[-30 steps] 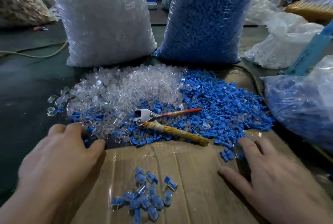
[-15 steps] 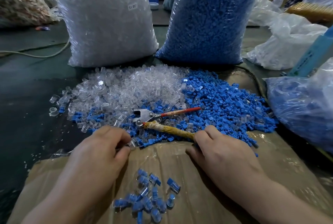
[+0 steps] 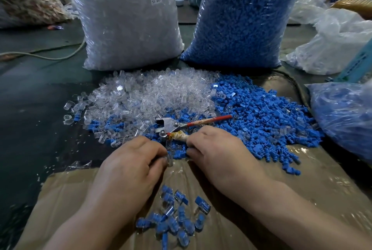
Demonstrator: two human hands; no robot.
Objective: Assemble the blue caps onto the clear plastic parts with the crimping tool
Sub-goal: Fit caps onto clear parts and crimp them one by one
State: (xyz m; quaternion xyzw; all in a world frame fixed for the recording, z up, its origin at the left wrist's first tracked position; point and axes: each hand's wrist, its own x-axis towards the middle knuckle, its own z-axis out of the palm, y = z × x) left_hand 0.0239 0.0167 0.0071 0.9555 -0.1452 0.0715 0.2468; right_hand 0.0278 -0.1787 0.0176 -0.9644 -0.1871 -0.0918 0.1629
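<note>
My left hand (image 3: pixel 130 167) pinches a clear plastic part (image 3: pixel 170 159) at its fingertips, just above the cardboard's far edge. Close to its right, my right hand (image 3: pixel 218 153) lies with curled fingers over the crimping tool's cloth-wrapped handle and the nearest blue caps. What it holds is hidden. The crimping tool (image 3: pixel 169 125) lies on the piles, metal head to the left, red handle pointing right. Behind it spread a pile of clear parts (image 3: pixel 151 92) and a pile of blue caps (image 3: pixel 261 112). Several assembled blue-and-clear pieces (image 3: pixel 177 217) lie between my forearms.
A taped cardboard sheet (image 3: pixel 306 181) covers the near floor. A big bag of clear parts (image 3: pixel 128 18) and a big bag of blue caps (image 3: pixel 241 18) stand behind the piles. Another blue-filled bag (image 3: pixel 346 114) lies at the right. A cable (image 3: pixel 40 55) runs across the dark floor at left.
Both hands have moved inward from the cardboard's sides and now meet just below the tool. The left hand has taken hold of a clear part. The tool has not moved.
</note>
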